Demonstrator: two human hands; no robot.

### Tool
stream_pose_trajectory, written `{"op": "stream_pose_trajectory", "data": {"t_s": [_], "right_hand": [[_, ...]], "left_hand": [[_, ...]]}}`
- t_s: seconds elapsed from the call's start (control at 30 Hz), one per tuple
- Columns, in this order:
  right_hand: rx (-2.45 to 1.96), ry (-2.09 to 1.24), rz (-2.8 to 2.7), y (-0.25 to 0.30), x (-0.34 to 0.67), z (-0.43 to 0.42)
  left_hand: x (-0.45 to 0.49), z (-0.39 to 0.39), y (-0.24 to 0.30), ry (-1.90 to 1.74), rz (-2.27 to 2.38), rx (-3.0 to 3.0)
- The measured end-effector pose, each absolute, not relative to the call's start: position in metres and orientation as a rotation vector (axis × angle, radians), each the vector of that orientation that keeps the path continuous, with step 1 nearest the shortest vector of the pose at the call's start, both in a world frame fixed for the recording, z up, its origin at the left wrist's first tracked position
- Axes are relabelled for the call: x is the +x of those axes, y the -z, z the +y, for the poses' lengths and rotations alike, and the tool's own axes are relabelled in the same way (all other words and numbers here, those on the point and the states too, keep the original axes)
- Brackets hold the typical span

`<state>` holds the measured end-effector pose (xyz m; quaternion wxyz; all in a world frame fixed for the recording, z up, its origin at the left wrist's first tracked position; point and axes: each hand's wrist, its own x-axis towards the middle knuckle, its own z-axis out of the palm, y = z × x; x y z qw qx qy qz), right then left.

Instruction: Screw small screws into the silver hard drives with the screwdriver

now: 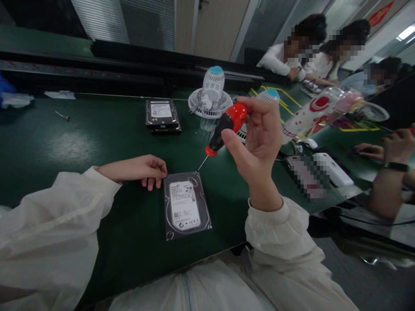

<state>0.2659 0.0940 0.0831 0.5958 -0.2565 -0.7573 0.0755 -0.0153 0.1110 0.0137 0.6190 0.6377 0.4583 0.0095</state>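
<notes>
A hard drive (184,207) with a white label lies flat on the green table before me. My right hand (259,142) grips a red and black screwdriver (227,125) by its handle. The tool is tilted, and its tip meets the drive's far right corner. The curled fingers of my left hand (151,172) pinch the far left corner of the same drive. Whether a screw sits under the tip is too small to make out.
Beyond the drive stand stacked hard drives (162,114) and a white fan (212,93). A white bottle-like item (311,112) with red print, a phone (306,177) and a white power strip (333,168) are to the right. Several people sit at the right. A small screw-like piece (63,115) lies far left.
</notes>
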Motion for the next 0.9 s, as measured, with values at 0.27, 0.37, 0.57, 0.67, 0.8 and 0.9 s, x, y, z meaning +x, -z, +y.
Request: {"op": "stream_pose_trajectory", "data": {"t_s": [0.27, 0.37, 0.57, 0.67, 0.8, 0.9], "right_hand": [[-0.523, -0.117, -1.693, -0.0847, 0.2633, 0.0957], [-0.535, -0.166, -1.704, -0.0853, 0.2637, 0.0943], [-0.592, -0.304, -1.809, -0.0849, 0.2637, 0.0894], [-0.628, -0.166, -1.714, -0.0853, 0.2629, 0.0917], [-0.590, -0.266, -1.742, -0.0863, 0.2644, 0.0914], [-0.534, -0.392, -1.813, -0.0863, 0.2649, 0.0899]], "left_hand": [[-0.0160, 0.1100, -0.0150, -0.025, 1.052, 1.465], [-0.0165, 0.1103, -0.0143, -0.020, 1.052, 1.462], [-0.0168, 0.1118, -0.0123, -0.021, 1.058, 1.461], [-0.0173, 0.1119, -0.0117, -0.020, 1.050, 1.463], [-0.0164, 0.1110, -0.0124, -0.016, 1.052, 1.472], [-0.0155, 0.1107, -0.0128, -0.019, 1.056, 1.477]]}}
